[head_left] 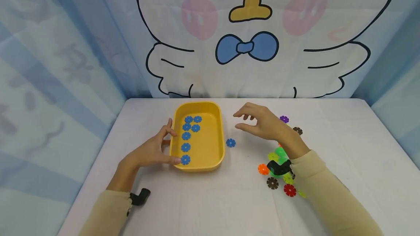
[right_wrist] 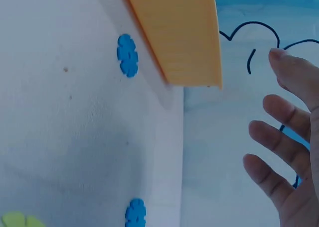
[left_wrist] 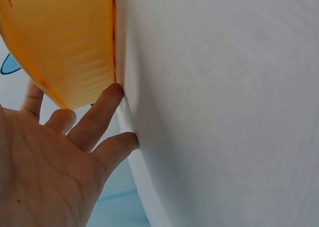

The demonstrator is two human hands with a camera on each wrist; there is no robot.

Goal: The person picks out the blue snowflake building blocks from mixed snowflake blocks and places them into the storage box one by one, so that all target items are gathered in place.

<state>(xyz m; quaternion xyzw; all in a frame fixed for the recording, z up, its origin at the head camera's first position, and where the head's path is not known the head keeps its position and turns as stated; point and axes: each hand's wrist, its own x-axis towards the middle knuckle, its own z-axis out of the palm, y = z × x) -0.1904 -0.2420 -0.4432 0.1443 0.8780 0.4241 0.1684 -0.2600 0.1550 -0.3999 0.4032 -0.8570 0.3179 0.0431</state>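
A yellow tray (head_left: 213, 137) lies on the table with several blue notched plastic discs (head_left: 185, 147) inside, mostly in a column along its left side. My left hand (head_left: 152, 150) holds the tray's left edge, its thumb and a finger over the rim; other fingers lie against the outer wall (left_wrist: 84, 53). Just right of the tray lies a single blue disc (head_left: 230, 142). Above the table, my right hand (head_left: 260, 121) hovers beyond that disc, fingers loosely bent with nothing between them. The right wrist view also shows a second loose blue disc (right_wrist: 135, 214).
Under and beside the right forearm lie scattered notched discs: an orange disc (head_left: 263, 169), a red disc (head_left: 290, 190), a brown disc (head_left: 272, 183), a purple disc (head_left: 284, 119) and several green ones. The forearm hides part of them. A printed curtain (head_left: 246, 75) hangs behind the table.
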